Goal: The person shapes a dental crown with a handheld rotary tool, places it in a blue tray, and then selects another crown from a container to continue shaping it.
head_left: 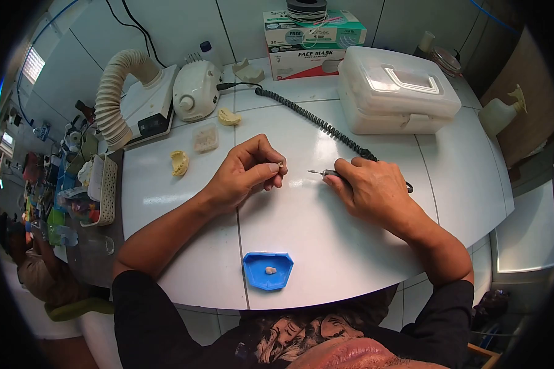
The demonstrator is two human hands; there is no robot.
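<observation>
Between thumb and fingertips, my left hand [249, 169] pinches a small cream-coloured piece [281, 165], tooth-like in look and mostly hidden by the fingers. My right hand [372, 187] is wrapped round a rotary handpiece [330, 173], whose thin metal bur points left toward the piece without touching it. A coiled black cord [314, 122] runs from the handpiece to a white micromotor unit [196, 91]. Nearer my body, a blue tray [266, 281] holds a small beige piece [271, 270]. Yellowish dental casts [179, 163] and a small clear box [205, 138] lie left of my left hand.
A ribbed hose [108, 92] bends over a white device at the back left. Face mask boxes [305, 61] and a translucent case [400, 101] stand at the back. A spray bottle [498, 117] is far right. Another person [40, 270] sits at the left.
</observation>
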